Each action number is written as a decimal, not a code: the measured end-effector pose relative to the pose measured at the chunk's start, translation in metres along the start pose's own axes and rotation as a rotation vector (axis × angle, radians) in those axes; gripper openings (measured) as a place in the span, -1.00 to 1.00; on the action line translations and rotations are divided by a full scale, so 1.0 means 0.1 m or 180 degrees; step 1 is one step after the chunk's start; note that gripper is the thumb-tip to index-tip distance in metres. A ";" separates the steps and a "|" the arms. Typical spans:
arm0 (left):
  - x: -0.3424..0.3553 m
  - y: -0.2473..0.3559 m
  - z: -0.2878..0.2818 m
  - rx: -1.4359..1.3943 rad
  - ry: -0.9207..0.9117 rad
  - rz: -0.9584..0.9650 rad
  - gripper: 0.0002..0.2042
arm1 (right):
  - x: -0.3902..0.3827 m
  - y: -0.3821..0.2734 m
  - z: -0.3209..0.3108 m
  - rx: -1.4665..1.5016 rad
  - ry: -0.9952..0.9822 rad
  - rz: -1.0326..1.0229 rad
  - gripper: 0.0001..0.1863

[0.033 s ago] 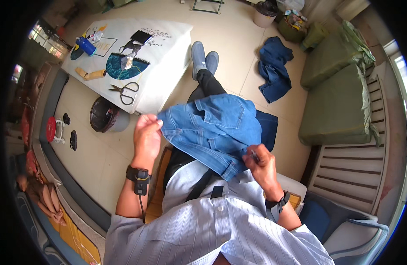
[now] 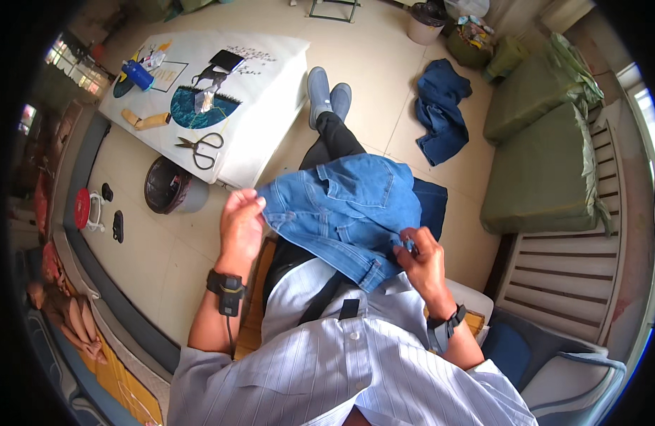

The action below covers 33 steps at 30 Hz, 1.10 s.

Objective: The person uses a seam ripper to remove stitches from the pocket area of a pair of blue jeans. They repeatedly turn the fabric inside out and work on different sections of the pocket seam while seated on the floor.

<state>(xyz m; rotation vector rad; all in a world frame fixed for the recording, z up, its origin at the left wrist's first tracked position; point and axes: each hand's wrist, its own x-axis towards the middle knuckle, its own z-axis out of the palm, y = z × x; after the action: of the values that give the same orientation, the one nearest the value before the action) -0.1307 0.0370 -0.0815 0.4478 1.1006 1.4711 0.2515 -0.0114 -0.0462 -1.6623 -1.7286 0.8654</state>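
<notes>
Jeans [image 2: 366, 188] were spread across the lap [image 2: 288, 266], pinched at nine o'clock by the left hand [image 2: 242, 221]; at four, the right hand [image 2: 423, 263] was curled at their edge, its hold impossible to tell. Soft, floppy handling was expected, the thick waistband [image 2: 317, 246] judged the surest grip.

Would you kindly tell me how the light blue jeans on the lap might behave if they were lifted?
The jeans would probably hang limp, since they sag in loose folds. They seem unlikely to roll, as they lie spread and uneven. The waistband may feel a little stiffer, given its stitched edge.
</notes>
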 end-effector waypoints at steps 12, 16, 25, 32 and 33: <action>-1.01 -0.56 0.00 -0.0535 -0.0412 -0.2094 -0.76 | 0.26 0.97 0.29 -0.0722 0.0317 0.0051 -0.56; -1.06 -0.63 0.36 -0.0042 -0.0870 -0.3014 -0.68 | 0.28 1.26 0.41 0.0263 0.0391 0.0269 -0.75; -0.88 -0.38 0.34 -0.1518 -0.0834 -0.1473 -0.42 | 0.38 0.81 -0.46 0.1034 -0.0252 0.0885 -0.90; -0.89 0.39 0.05 -0.1219 -0.1168 -0.0635 -0.20 | 0.55 0.07 -1.31 0.1327 -0.0828 0.0580 -0.90; -0.89 0.39 0.01 -0.1060 -0.1125 -0.0762 -0.23 | 0.60 0.04 -1.38 0.1042 -0.0884 0.0687 -0.92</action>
<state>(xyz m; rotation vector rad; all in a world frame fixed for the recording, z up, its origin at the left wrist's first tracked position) -0.1303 -0.0392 -0.0211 0.3124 0.5926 1.2720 0.3589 0.0564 0.0343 -1.5793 -1.4913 1.4553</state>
